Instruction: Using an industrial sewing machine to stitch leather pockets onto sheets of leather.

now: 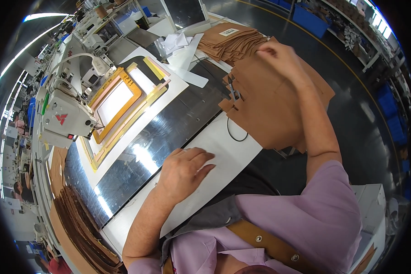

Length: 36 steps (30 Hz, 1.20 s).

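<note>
My left hand (pixel 182 171) rests near the white front strip of the table (pixel 228 146), holding nothing, thumb apart from the loosely bent fingers. On the right, my right hand (pixel 283 59) reaches over a stack of large brown panels (pixel 269 102). Its fingertips are pinched at the far edge of the top panel. Metal thread snips (pixel 233 89) lie at the panels' notched left edge, and a thin dark cord loop (pixel 235 134) hangs below them. Left of centre, an orange frame (pixel 131 86) sits under the head of a white sewing machine (pixel 66 114).
A pile of folded brown pieces (pixel 228 39) with a white label lies behind the right hand. More brown pieces (pixel 75 219) stand stacked at the lower left. White paper scraps (pixel 176 43) sit beyond the shiny metal tabletop (pixel 164 123). Blue bins (pixel 310 20) line the far aisle.
</note>
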Tool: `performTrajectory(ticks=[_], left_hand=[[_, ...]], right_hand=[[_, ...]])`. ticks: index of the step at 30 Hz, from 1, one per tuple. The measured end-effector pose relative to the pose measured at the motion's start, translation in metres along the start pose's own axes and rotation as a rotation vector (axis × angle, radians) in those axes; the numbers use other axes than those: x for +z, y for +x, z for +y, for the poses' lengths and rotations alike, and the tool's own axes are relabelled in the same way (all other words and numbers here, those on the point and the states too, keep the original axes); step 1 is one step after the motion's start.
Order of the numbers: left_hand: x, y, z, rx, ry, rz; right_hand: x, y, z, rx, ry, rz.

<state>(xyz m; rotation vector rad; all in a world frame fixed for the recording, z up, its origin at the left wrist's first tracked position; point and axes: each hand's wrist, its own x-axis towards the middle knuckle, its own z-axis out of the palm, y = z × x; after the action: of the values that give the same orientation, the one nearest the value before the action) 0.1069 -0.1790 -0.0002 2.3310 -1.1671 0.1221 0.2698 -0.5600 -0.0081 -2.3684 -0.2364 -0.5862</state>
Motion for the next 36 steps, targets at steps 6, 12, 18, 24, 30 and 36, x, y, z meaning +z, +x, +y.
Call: performTrajectory(ticks=[6,12,18,24,30,36], left_hand=[[-0.024,-0.064,-0.021,-0.493,0.018,0.150],[-0.037,-0.105,-0.031,-0.681,-0.082,0.259],[-0.047,-0.096,-0.038,-0.651,-0.098,0.241],[-0.050,-0.060,-0.051,-0.464,-0.061,0.413],[-0.059,-0.029,-0.056,-0.228,-0.139,0.390],[-0.078,-0.092,-0.092,-0.630,-0.126,0.346]], right_hand=[[0.134,0.033,-0.075,-0.348,-0.195,-0.284],[0.166,0.052,-0.073,-0.219,-0.256,-0.398],[0.132,0.054,-0.078,0.032,0.302,-0.319],[0.091,0.023,-0.164,-0.174,0.337,-0.537],[0.091,-0.012,-0.236,-0.767,0.312,-0.790],[0.136,0.020,-0.226,-0.670,0.398,-0.672]])
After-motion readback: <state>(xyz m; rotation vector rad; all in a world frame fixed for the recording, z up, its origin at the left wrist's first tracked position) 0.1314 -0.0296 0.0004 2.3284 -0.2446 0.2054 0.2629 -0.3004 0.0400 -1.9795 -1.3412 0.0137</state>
